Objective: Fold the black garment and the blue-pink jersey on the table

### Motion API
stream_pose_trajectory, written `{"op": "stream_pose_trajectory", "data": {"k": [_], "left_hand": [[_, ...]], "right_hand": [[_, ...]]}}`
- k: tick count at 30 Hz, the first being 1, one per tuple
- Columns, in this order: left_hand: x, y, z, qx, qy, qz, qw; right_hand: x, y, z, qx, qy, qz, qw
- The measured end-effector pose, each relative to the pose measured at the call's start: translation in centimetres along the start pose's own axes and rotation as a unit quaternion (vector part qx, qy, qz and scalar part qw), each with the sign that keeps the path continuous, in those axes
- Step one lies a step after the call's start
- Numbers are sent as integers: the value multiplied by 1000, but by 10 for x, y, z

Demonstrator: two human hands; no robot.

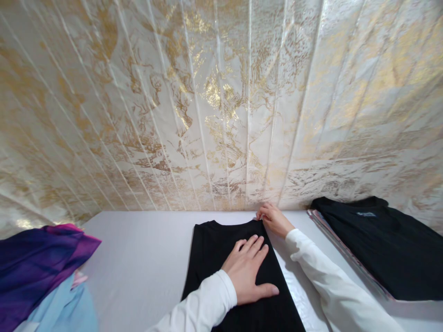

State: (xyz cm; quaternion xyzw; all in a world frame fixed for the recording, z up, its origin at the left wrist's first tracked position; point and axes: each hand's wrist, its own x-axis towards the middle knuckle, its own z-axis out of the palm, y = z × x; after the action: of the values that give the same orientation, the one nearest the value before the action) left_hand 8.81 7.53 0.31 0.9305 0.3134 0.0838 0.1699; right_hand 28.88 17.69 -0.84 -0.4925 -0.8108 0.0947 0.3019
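Observation:
A black T-shirt (214,258) lies in a long, narrow shape on the white table, its neckline at the far end and its lower part cut off by the frame. My left hand (247,272) rests palm down on the shirt, fingers spread and thumb out to the right. At the far right corner of the shirt, beside the neckline, my right hand (273,219) has its fingers closed in a pinch on the shoulder edge. Both arms wear white sleeves.
On the right stands a stack of folded garments (384,244), a black shirt on top. A loose pile of purple, pink and light blue clothes (41,263) sits at left. Behind the white table (138,258) rises a wall covering (221,115) with gold patterns.

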Motion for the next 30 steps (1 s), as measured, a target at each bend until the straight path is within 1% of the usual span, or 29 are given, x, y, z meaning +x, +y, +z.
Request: {"op": "stream_pose_trajectory", "data": {"k": [2,4,7,9,10,12,14,16,17,20,22,24,27,30], "left_hand": [[-2,1,0,2,10,3,1000],[-5,1,-7,10,18,-1,1000],[-14,-9,-34,39,15,-42,998],[-23,-26,-59,59,29,-96,993],[-29,-37,-71,69,47,-131,988],[-40,-62,-90,90,77,-193,974],[-50,-86,-98,104,85,-239,962],[-56,-105,-96,110,82,-266,954],[-57,-111,-92,112,79,-273,952],[-57,-121,-81,113,76,-286,949],[-55,-120,-78,114,85,-295,945],[-53,-115,-78,118,104,-303,940],[-45,-97,-78,116,135,-285,942],[-31,-68,-69,93,135,-216,963]], "right_hand": [[-5,-13,-1,3,16,9,1000],[-12,-31,-1,13,20,10,1000],[-28,-64,5,53,13,-1,999],[-39,-85,11,68,3,-1,998],[-44,-95,15,61,-8,6,998],[-54,-111,23,21,-48,23,998],[-62,-123,31,-32,-98,34,994],[-66,-130,37,-73,-136,34,987],[-67,-132,38,-85,-144,34,985],[-64,-127,33,-93,-146,40,984],[-58,-112,22,-93,-130,40,986],[-51,-91,10,-100,-96,34,990],[-40,-55,-6,-114,-37,37,992],[-33,-30,-10,-104,-22,40,994]]}}
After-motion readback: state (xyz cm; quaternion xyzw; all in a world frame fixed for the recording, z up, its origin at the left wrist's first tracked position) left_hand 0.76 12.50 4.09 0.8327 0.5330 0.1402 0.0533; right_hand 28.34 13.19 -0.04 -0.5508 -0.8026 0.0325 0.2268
